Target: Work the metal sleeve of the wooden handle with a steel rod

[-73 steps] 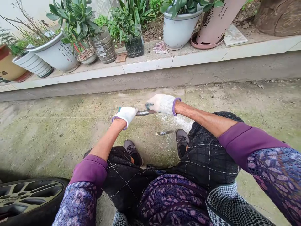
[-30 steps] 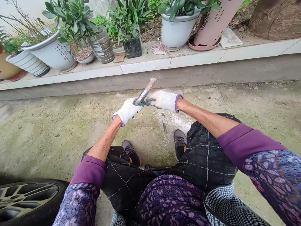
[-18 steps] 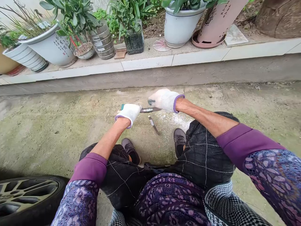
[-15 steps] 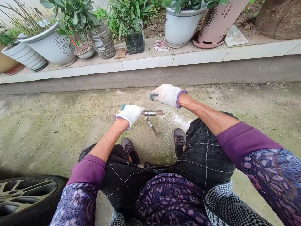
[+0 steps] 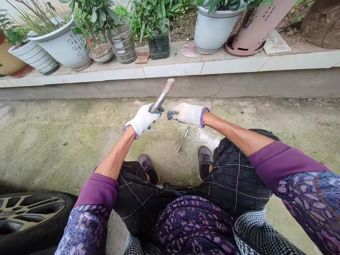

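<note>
My left hand [image 5: 142, 118], in a white work glove with dark green fingers, is closed around a brown stick [image 5: 160, 100] wound with silvery wire. The stick tilts up and away to the right. Just right of it is my right hand [image 5: 183, 112], gloved alike, its fingertips curled together; what they hold, if anything, is hidden. Below the right hand is a second, thinner stick [image 5: 183, 140] with silvery winding near its upper end. I cannot tell whether it hangs or rests on the concrete floor [image 5: 92, 141].
A tiled ledge [image 5: 172, 69] ahead carries several potted plants, among them a white pot [image 5: 212, 30] and a pink pot [image 5: 255, 28]. At lower left stands a car wheel [image 5: 29, 216]. White powder [image 5: 209, 138] marks the floor near my right shoe [image 5: 205, 157].
My left hand has turned, swinging the wire-wound stick from level to tilted upward. My right hand has dropped slightly. The second stick's upper end has swung right.
</note>
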Demonstrator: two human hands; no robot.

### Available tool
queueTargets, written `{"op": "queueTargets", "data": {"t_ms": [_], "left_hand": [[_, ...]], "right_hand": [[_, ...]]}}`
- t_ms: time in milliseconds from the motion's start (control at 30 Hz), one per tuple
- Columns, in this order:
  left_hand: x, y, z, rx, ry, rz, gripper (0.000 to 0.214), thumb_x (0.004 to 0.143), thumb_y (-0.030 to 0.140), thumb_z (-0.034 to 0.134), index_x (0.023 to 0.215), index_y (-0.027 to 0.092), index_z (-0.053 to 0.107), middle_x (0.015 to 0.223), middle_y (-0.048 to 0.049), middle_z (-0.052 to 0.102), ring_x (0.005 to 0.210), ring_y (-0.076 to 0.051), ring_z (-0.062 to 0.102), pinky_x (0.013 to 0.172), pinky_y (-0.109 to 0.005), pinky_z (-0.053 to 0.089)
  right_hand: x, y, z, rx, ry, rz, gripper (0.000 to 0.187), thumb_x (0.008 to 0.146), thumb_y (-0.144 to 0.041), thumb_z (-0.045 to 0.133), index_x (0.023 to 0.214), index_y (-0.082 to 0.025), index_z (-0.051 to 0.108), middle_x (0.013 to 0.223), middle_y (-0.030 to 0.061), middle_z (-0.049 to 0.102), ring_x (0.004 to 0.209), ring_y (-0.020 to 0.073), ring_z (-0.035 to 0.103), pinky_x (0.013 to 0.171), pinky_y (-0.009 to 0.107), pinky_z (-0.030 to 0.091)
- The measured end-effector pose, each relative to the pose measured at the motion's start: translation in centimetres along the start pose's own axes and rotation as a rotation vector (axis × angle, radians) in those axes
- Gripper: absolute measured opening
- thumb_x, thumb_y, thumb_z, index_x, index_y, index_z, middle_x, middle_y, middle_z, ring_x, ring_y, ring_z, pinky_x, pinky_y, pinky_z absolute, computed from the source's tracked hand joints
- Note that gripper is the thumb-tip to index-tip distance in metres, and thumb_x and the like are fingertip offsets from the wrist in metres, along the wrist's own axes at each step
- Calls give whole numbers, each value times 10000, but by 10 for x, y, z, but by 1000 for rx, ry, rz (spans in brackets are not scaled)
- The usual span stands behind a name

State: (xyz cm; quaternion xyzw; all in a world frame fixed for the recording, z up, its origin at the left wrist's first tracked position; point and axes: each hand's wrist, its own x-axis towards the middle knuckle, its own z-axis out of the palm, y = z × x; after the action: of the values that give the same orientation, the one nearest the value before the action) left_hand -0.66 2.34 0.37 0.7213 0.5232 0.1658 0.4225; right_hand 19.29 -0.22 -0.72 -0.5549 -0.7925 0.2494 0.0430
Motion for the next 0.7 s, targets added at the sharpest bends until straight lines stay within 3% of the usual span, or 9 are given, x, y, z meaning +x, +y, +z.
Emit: {"op": "queueTargets", "data": {"t_ms": [100, 200, 267, 333, 467, 567, 700], "left_hand": [[1, 5, 1, -198, -25, 21, 510, 820, 284, 625, 1313, 156, 607, 557, 73, 431, 398, -50, 329, 384, -168, 347], [-1, 16, 2, -341, -61, 58, 565, 943, 459, 488, 1419, 155, 503, 533, 96, 372, 362, -47, 271, 379, -165, 348], [-2, 22, 3, -375, -74, 74, 611, 980, 548, 382, 1435, 152, 480, 531, 96, 379, 356, -52, 285, 394, -171, 378], [0, 26, 6, -396, -73, 84, 624, 983, 568, 379, 1430, 145, 480, 546, 85, 432, 371, -56, 347, 435, -182, 429], [13, 29, 14, -588, -7, 109, 539, 960, 470, 519, 1377, 129, 510, 711, 4, 645, 564, -84, 590, 636, -227, 547], [26, 28, 23, -831, 88, 122, 412, 919, 368, 603, 1272, 159, 573, 907, -59, 731, 803, -135, 697, 814, -285, 563], [41, 29, 40, -1148, 194, 133, 245, 863, 251, 645, 1103, 202, 636, 1025, -66, 751, 994, -181, 704, 936, -327, 537]], "right_hand": [[-6, -3, -4, 55, -3, 55, 296, 915, -229, 471, 1042, -179, 733, 806, 35, 713, 661, 127, 580, 639, 253, 391], [-8, 3, -8, 108, 29, 87, 306, 911, -223, 479, 1086, -169, 723, 790, 36, 716, 640, 122, 587, 637, 257, 398], [-7, 9, -9, 79, 49, 71, 305, 908, -226, 489, 1095, -177, 725, 853, 44, 734, 709, 139, 618, 669, 265, 412], [-6, 14, -9, -11, 84, 41, 318, 914, -250, 498, 1136, -192, 718, 992, 61, 741, 845, 173, 647, 728, 276, 429], [-8, 13, -8, -153, 218, 43, 386, 928, -320, 507, 1265, -197, 650, 1246, 110, 665, 1029, 232, 635, 822, 311, 445], [-13, 4, -11, -79, 311, 74, 358, 936, -332, 497, 1223, -169, 637, 1189, 122, 680, 1005, 239, 639, 833, 328, 454], [-16, -6, -11, 111, 373, 145, 372, 899, -378, 566, 1207, -171, 595, 1076, 104, 721, 912, 239, 662, 784, 338, 479]]}}
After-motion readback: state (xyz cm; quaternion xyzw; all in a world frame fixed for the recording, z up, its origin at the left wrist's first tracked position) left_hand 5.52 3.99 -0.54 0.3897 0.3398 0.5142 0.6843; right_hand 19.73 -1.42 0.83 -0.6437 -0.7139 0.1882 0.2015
